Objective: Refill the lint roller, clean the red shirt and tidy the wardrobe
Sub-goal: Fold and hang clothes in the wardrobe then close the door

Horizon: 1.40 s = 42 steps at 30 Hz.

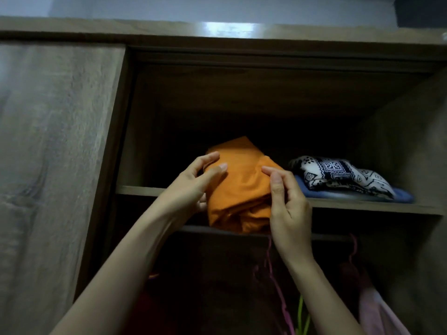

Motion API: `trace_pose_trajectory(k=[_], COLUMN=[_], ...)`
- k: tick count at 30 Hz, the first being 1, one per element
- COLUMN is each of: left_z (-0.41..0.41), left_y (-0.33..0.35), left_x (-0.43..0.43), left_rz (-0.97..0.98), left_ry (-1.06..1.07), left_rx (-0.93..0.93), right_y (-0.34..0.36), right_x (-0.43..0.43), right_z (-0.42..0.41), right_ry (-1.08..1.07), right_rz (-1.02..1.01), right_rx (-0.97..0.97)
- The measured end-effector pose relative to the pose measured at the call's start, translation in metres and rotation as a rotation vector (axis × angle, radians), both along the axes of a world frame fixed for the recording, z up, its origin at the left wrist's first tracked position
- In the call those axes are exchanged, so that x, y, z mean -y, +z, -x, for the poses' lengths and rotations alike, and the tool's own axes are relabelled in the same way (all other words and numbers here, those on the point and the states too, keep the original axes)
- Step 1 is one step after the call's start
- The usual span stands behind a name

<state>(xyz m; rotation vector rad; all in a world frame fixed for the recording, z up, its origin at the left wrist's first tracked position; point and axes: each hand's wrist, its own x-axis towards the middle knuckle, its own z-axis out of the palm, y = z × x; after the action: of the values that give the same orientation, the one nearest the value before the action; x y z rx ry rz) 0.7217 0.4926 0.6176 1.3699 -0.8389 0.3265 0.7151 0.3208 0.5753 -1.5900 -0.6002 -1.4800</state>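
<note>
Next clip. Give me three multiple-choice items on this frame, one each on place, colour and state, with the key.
1. Where does the black-and-white patterned cloth lie?
A. on the folded blue garment
B. on a hanger
C. on top of the wardrobe

2. What colour is the folded garment being held?
A. red
B. orange
C. green

3. The folded orange garment is:
A. hung on a hanger
B. lying untouched
C. held by the left hand and right hand at the front edge of the wooden shelf

Key: A, blue shows beneath the pattern; B, the fabric is plainly orange; C, both hands hold its sides.
</note>
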Motion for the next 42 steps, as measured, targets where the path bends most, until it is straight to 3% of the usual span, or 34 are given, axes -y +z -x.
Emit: trace_pose_trajectory(k=[3, 9, 13, 19, 25, 30, 36, 42], left_z=[-0.003, 0.0, 0.022, 0.079, 0.12, 0.143, 0.155, 0.161], left_y=[-0.006, -0.035, -0.057, -0.101, -0.162, -0.215, -0.27, -0.313], left_x=[0.004, 0.003, 0.001, 0.002, 0.013, 0.025, 0.039, 0.039], left_rz=[-0.105, -0.044, -0.016, 0.048, 0.053, 0.045, 0.204, 0.358], left_ry=[0.111, 0.09, 0.092, 0.055, 0.097, 0.093, 0.074, 0.076], left_rx=[0.074, 0.251, 0.376, 0.363, 0.128, -0.249, -0.692, -0.983], right_y=[-0.007, -0.024, -0.042, -0.087, -0.14, -0.185, -0.232, -0.28], right_x=[-0.011, -0.021, -0.022, -0.023, -0.016, 0.002, 0.023, 0.028], right_z=[0.004, 0.021, 0.049, 0.096, 0.132, 0.162, 0.179, 0.193], right_ry=[0.006, 0.21, 0.216, 0.26, 0.296, 0.343, 0.454, 0.618], right_rz=[-0.122, -0.204, -0.196, -0.233, -0.298, -0.291, -0.185, -0.15], right_rx=[0.012, -0.024, 0.046, 0.072, -0.068, -0.328, -0.632, -0.732])
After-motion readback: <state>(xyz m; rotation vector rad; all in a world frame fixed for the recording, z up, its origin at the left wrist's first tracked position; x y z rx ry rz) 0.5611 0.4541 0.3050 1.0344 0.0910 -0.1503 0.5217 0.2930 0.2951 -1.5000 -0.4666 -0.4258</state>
